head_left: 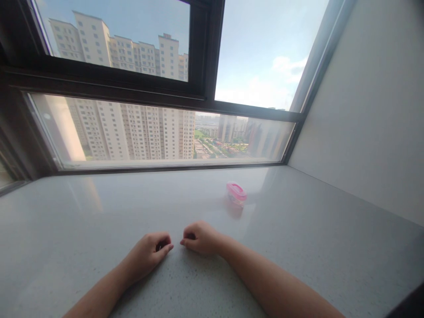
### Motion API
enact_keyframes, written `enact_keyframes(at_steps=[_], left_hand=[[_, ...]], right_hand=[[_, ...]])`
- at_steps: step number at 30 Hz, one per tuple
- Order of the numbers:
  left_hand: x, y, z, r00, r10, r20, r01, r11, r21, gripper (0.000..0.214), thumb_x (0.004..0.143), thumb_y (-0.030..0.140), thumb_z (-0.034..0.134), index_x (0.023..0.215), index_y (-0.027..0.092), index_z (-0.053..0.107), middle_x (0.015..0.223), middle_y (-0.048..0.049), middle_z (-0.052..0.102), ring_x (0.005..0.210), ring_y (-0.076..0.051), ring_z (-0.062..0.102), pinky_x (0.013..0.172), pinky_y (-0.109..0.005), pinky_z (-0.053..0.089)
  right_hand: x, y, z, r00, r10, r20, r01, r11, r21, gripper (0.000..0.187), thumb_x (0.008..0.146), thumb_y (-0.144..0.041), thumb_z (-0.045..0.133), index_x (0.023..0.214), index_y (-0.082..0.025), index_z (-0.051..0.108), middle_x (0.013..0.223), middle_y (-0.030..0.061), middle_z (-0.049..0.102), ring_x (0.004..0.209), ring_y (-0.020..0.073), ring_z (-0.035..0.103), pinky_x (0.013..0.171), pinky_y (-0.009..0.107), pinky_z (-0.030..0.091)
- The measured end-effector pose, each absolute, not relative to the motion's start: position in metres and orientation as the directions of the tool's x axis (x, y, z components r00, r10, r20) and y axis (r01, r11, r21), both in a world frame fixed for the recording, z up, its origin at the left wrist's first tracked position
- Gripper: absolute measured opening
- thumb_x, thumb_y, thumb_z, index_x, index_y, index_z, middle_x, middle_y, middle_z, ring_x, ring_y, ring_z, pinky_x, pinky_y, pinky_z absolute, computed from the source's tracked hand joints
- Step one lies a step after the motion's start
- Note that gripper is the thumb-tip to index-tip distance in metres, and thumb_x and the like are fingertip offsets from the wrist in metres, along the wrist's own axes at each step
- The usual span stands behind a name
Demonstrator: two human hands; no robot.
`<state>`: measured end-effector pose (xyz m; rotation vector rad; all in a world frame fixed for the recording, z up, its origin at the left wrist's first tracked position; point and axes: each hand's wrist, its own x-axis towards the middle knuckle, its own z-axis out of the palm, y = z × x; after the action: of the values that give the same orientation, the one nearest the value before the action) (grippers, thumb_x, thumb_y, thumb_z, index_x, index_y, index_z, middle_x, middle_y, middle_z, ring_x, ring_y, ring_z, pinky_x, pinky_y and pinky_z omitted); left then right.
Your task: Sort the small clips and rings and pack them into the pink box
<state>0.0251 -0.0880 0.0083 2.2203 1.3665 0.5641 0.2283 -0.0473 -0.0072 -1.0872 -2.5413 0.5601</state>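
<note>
My left hand [149, 251] rests on the speckled white sill, its fingers curled in and thumb tip pressed against the fingertips. A tiny pale glint shows inside its curl, too small to name. Facing it across a narrow gap is my right hand [200, 237], closed in the same way, thumb against fingers. Whether anything is pinched in either hand cannot be made out. Beyond my right hand, a small clear plastic box [236, 193] with a pink lid sits on the sill, apart from both hands. Its contents are blurred.
The wide stone sill [99, 212] runs up to a dark window frame [165, 169]. A white wall [371, 115] closes off the right side. Tall buildings [142, 128] and sky show through the glass. A dark shape [409, 304] fills the lower right corner.
</note>
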Motion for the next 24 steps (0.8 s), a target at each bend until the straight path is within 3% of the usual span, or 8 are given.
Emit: enact_keyframes(at_steps=[24], left_hand=[[0.0246, -0.0875, 0.0104, 0.434, 0.897, 0.083, 0.726, -0.403, 0.558, 0.025, 0.078, 0.035, 0.043, 0.067, 0.017, 0.057, 0.059, 0.0018, 0.051, 0.058, -0.014, 0.046, 0.055, -0.022, 0.030]], right_hand=[[0.2289, -0.0455, -0.0101, -0.665, 0.732, 0.148, 0.601, 0.642, -0.476, 0.025, 0.079, -0.037, 0.053, 0.076, -0.015, 0.064, 0.058, -0.0036, 0.049, 0.054, 0.0072, 0.038, 0.051, 0.019, 0.027]])
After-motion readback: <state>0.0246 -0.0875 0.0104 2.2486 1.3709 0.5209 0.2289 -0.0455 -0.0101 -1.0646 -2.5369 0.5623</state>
